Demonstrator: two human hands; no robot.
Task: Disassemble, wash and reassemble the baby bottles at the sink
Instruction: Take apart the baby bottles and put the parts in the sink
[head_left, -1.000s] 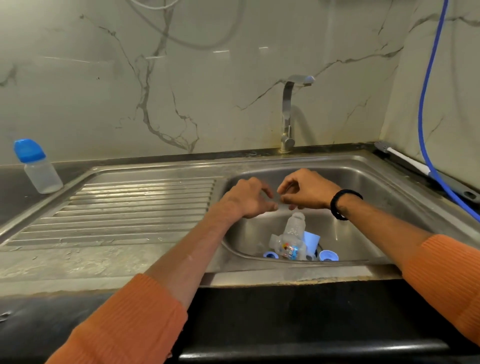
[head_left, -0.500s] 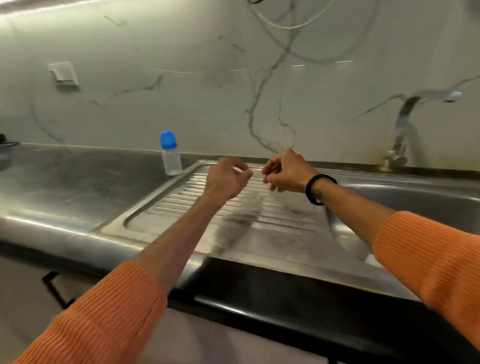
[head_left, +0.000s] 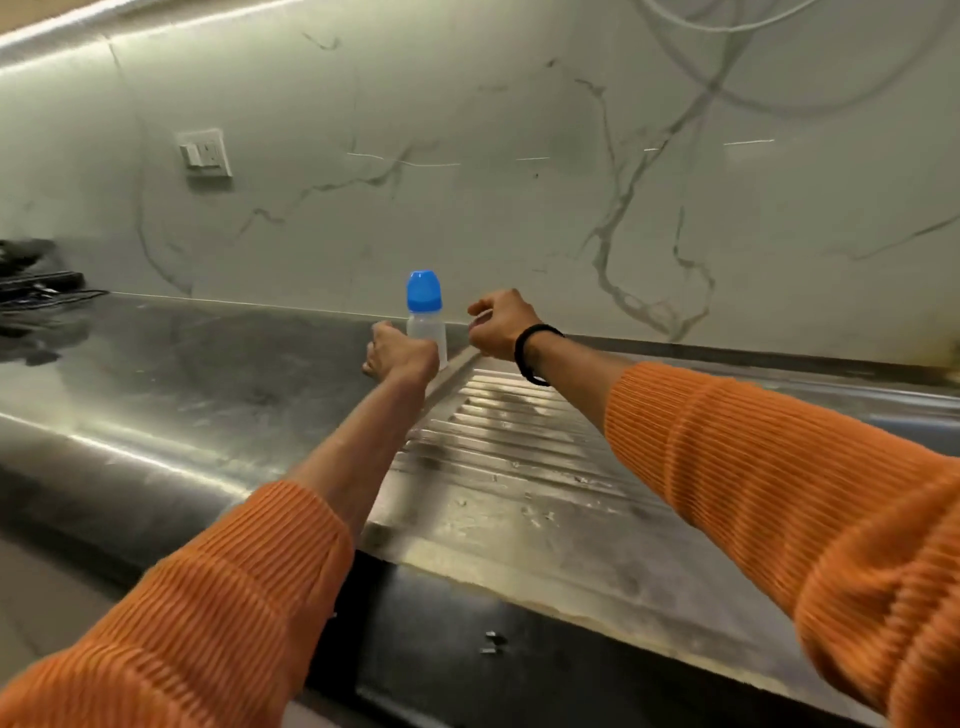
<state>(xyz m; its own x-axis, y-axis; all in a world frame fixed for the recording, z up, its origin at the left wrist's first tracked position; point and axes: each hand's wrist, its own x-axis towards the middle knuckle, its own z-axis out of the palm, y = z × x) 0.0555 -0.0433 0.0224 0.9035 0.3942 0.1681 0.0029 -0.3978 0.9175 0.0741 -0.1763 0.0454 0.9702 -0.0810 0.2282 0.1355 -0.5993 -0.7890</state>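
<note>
A clear baby bottle (head_left: 434, 332) with a blue cap (head_left: 424, 291) stands upright on the steel counter by the wall, at the drainboard's far left corner. My left hand (head_left: 402, 356) is against the bottle's lower left side and covers part of it. Its fingers are curled, but whether they grip the bottle is hidden. My right hand (head_left: 501, 325) hovers just right of the bottle, apart from it, with curled fingers. A pale glint at its fingertips is too blurred to identify. The sink bowl is out of view.
The ribbed steel drainboard (head_left: 519, 441) runs under my right arm. A flat steel counter (head_left: 208, 374) stretches left. A wall socket (head_left: 203, 153) sits on the marble backsplash, and dark cables (head_left: 36, 291) lie at the far left. The counter's black front edge (head_left: 467, 623) is near me.
My view swung left from the sink bowl to the counter. Both hands left the bowl and travelled left across the drainboard to the capped bottle, the left hand reaching its side.
</note>
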